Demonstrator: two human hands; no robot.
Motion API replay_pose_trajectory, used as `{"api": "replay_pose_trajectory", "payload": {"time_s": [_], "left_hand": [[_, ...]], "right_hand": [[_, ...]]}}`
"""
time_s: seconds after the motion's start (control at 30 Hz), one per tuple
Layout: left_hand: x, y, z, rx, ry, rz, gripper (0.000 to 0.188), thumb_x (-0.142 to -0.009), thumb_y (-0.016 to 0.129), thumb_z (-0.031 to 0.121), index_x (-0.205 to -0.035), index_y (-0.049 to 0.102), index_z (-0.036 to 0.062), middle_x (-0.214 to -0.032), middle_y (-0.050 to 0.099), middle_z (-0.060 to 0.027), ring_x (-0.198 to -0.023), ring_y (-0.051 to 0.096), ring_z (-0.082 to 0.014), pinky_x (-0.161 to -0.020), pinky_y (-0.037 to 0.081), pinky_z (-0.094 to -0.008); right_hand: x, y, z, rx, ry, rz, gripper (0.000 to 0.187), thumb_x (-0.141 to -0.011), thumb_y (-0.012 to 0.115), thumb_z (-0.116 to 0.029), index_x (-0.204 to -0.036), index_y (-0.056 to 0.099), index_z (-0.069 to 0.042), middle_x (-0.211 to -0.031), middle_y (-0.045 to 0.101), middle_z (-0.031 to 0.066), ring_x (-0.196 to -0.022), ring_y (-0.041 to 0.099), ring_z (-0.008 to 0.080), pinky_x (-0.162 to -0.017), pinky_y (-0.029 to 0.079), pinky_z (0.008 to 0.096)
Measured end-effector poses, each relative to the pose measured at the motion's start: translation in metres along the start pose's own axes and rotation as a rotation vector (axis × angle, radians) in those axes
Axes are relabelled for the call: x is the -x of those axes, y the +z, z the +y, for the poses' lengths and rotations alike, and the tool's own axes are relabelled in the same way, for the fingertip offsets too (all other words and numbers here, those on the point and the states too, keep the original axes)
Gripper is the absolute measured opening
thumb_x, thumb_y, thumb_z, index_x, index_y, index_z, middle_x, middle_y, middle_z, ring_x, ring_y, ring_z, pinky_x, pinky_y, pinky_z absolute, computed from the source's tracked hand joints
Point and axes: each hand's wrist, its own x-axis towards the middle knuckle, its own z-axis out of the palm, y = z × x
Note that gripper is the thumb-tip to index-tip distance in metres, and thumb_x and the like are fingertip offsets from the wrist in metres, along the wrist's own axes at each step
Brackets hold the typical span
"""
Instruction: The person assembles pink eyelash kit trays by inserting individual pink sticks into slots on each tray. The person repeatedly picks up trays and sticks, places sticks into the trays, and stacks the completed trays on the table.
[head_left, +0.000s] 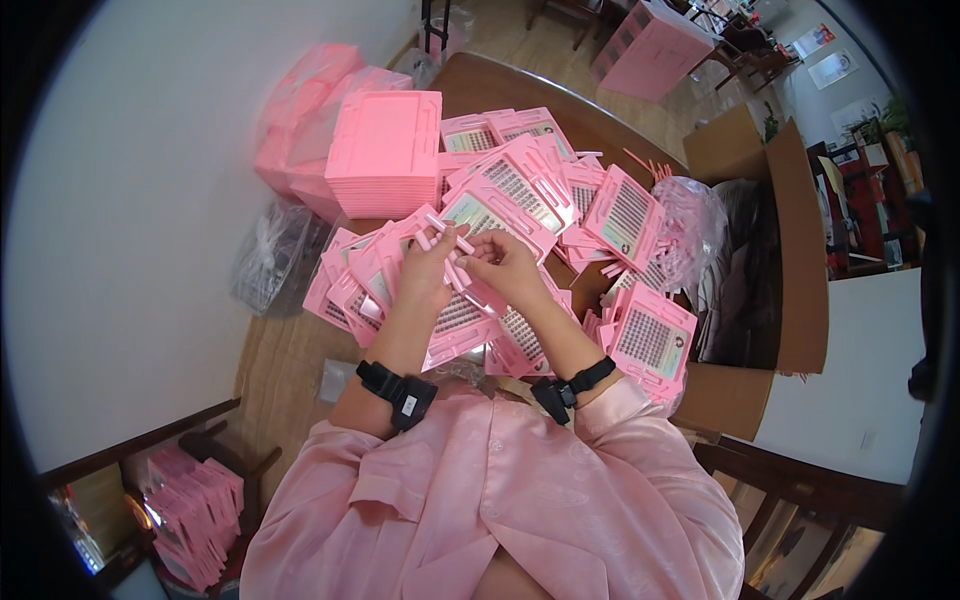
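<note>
Holding pink tubes (464, 244), slanted far-left to near-right: left hand (428, 270), fingers closed. Rightward, adjacent: right hand (505, 266), fingers bent, hold unclear.

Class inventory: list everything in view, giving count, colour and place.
Table: one, brown, centre
Filled trays: many, pink, spread across the table
Tray stack: one, pink, table's far left
Sticks: several, pale pink, centre
Wrapped bundle: one, pink, left of tray stack
Clear bag: one, greyish contents, left of table
Stick bag: one, clear and pink, table's right
Open carton: one, brown, right
Packs: several, pink, lower left
Chairs: several, dark brown, lower left and background
Boxy stack: one, pink, upper right
Shelves: several, dark, far right
Plants: some, green, far right
Wall: one, white, left
Floor: one, brown, left
Shirt: one, pink, bottom
Wristbands: two, black, one per wrist
Left hand: one, bare, holding sticks
Right hand: one, bare, at the sticks
</note>
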Motion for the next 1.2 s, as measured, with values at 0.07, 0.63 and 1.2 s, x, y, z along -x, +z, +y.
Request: {"api": "replay_pose_trajectory", "payload": {"time_s": [0.07, 0.63, 1.2], "left_hand": [[-0.002, 0.005, -0.008, -0.044, 0.036, 0.022, 0.030, -0.101, 0.060, 0.019, -0.122, 0.053, -0.0015, -0.119, 0.064, -0.0174, -0.096, 0.067, -0.0237, -0.079, 0.060, -0.0376], [-0.015, 0.025, -0.012, -0.268, -0.006, 0.112, 0.042, -0.093, 0.072, 0.019, -0.129, 0.057, 0.0008, -0.101, 0.070, -0.0096, -0.078, 0.066, -0.0149, -0.053, 0.046, -0.0239], [-0.009, -0.005, -0.002, -0.555, 0.049, 0.185, 0.036, -0.096, 0.066, 0.019, -0.129, 0.060, 0.0029, -0.105, 0.072, -0.0149, -0.083, 0.069, -0.0169, -0.059, 0.050, -0.0252]], "right_hand": [[0.000, 0.006, -0.001, -0.105, 0.079, 0.033, 0.026, -0.081, 0.081, -0.005, -0.100, 0.066, 0.003, -0.081, 0.062, -0.0018, -0.067, 0.053, 0.0027, -0.061, 0.045, 0.0181], [0.004, -0.033, 0.004, 0.091, 0.049, 0.156, 0.023, -0.099, 0.061, -0.018, -0.105, 0.071, 0.001, -0.076, 0.069, 0.0064, -0.064, 0.065, 0.0115, -0.058, 0.051, 0.0276], [-0.059, -0.138, 0.002, 0.847, -0.387, 0.538, 0.026, -0.094, 0.063, -0.016, -0.116, 0.070, -0.004, -0.095, 0.071, 0.0204, -0.085, 0.068, 0.0376, -0.078, 0.053, 0.0432]]}}
